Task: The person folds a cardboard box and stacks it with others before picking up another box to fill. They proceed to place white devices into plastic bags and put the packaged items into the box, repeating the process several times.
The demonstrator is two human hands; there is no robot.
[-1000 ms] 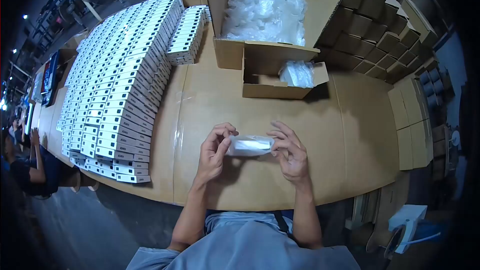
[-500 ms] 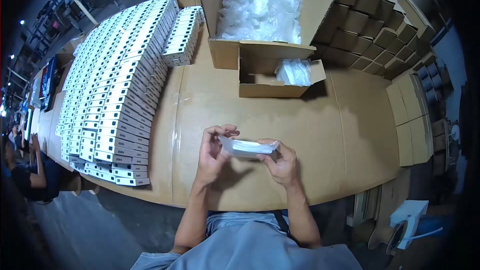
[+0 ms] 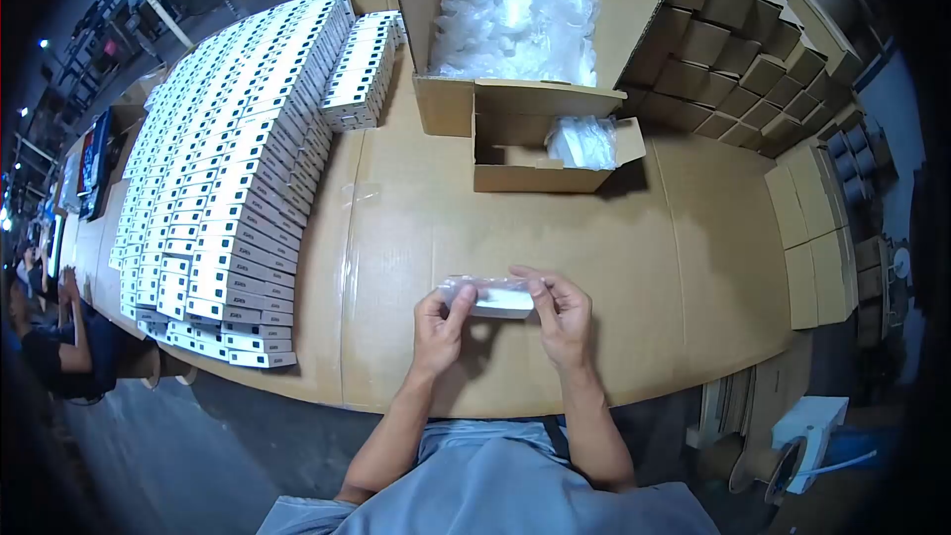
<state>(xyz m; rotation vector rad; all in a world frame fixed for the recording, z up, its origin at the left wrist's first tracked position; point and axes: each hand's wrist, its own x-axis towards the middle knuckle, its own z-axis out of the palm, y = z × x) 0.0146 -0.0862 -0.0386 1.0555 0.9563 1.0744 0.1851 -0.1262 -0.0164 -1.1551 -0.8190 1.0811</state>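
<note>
Between my hands is a small white box in a clear plastic bag (image 3: pixel 502 301), held level above the cardboard-covered table. My left hand (image 3: pixel 438 330) grips its left end, thumb on top of the plastic. At the right end, my right hand (image 3: pixel 563 322) pinches the bagged box between thumb and fingers. Beyond them stands a small open carton (image 3: pixel 540 181) with several clear-wrapped packs (image 3: pixel 582 144) in its right side. Behind that, a large open carton (image 3: pixel 448 107) holds a heap of clear plastic bags (image 3: pixel 515 20).
Many small white boxes (image 3: pixel 233 178) are stacked in rows at left. Brown cartons (image 3: pixel 738 69) are piled at the back right, with more cartons (image 3: pixel 814 238) at the right edge. Another person (image 3: pixel 69 337) sits at far left. A spool (image 3: pixel 783 471) stands below right.
My left hand has closed on the left end of the bagged box, its thumb now pressing the plastic. The box has turned, showing its white side toward me. Both cartons stay put.
</note>
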